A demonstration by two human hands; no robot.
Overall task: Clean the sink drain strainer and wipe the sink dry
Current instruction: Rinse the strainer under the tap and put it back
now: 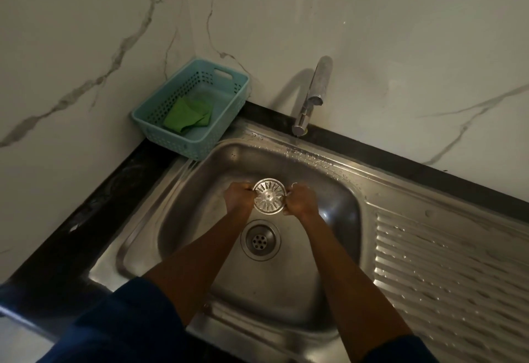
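Observation:
The round metal drain strainer with radial slots is held up over the steel sink basin, its face turned toward me. My left hand grips its left rim and my right hand grips its right rim, fingers curled. Below the hands the open drain hole sits in the basin floor. A folded green cloth lies in the teal plastic basket at the back left corner.
A chrome tap rises from the back rim, its spout over the sink's far edge. The ribbed drainboard spreads to the right, with water drops on it. A black countertop edge borders the sink; marble-pattern walls stand behind.

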